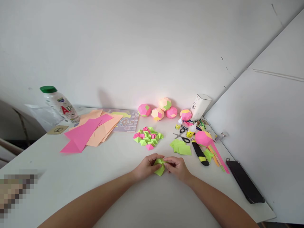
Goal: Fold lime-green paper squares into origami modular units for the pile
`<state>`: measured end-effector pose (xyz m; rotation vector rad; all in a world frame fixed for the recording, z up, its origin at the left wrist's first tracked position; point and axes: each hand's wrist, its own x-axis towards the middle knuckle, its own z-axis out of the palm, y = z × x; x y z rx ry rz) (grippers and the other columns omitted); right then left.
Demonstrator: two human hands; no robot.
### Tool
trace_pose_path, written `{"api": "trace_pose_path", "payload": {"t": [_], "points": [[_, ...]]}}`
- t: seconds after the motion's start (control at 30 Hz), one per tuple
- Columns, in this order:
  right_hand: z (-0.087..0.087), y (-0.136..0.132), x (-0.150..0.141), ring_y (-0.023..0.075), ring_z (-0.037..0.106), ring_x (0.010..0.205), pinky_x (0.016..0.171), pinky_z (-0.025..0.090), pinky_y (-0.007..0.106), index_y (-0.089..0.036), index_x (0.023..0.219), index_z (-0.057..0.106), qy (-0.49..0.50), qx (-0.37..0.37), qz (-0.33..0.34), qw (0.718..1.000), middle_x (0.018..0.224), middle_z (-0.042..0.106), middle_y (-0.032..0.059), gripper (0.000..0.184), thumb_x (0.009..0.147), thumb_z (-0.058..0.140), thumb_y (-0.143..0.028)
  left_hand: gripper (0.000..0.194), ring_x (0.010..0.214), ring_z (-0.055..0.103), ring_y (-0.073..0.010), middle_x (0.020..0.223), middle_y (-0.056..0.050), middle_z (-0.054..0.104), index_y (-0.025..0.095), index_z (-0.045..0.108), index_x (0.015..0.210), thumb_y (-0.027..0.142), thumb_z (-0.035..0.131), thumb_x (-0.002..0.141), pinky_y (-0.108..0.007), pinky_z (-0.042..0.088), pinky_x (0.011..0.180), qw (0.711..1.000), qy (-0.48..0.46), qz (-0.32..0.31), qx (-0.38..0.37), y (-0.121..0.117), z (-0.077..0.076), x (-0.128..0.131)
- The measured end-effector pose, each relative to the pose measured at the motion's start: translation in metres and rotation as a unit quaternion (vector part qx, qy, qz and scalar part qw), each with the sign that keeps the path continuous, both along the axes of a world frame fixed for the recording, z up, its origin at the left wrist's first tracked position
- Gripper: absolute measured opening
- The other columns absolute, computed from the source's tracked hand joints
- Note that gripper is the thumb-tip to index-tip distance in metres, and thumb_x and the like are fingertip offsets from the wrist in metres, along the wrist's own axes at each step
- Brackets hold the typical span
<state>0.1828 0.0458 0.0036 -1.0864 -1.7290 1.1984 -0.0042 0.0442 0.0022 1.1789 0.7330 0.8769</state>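
Observation:
Between my two hands, near the front middle of the table, is a green folded paper piece (160, 171). My left hand (147, 167) grips its left side, thumb in front and fingers behind. On its right side, the fingertips of my right hand (176, 167) pinch an edge of the paper. Just beyond lies a heap of small green and pink folded paper units (147, 138). Several flat green paper squares (184, 149) lie to the right of the heap. Open scissors (182, 136) and a black-and-yellow utility knife (200, 153) are close to these squares.
Several faceted paper balls (157, 114) sit along the wall, and a pink one (203, 138) at right. Glue bottles (191, 131), a white container (200, 107) and a phone (244, 181) stand or lie rightward. Pink sheets (83, 134) and a green-capped bottle (62, 106) are left.

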Motion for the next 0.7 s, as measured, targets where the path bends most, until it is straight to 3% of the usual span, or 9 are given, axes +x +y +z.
{"api": "trace_pose_path", "payload": {"t": [0.5,0.7], "points": [[-0.0001,-0.0008,-0.0012,0.0099,0.053,0.042,0.043,0.047,0.022,-0.016,0.089,0.068,-0.004,0.015,0.003,1.0,0.063,0.065,0.0026,0.023,0.076,0.06,-0.033,0.038,0.08,0.059,-0.0165,0.086,-0.004,0.063,0.018,0.059,0.1,0.037,0.069,0.069,-0.029,0.045,0.069,1.0,-0.015,0.0,-0.008,0.0,-0.0001,0.0018],[0.002,-0.0023,-0.0004,0.0103,0.053,0.045,0.045,0.045,0.022,-0.014,0.097,0.066,-0.026,0.056,0.021,0.998,0.06,0.062,0.0025,0.027,0.079,0.057,-0.032,0.037,0.075,0.06,-0.0162,0.08,-0.003,0.064,0.016,0.058,0.096,0.036,0.07,0.067,-0.03,0.046,0.069,0.999,-0.032,0.038,-0.013,0.0005,-0.0039,0.0035]]}}
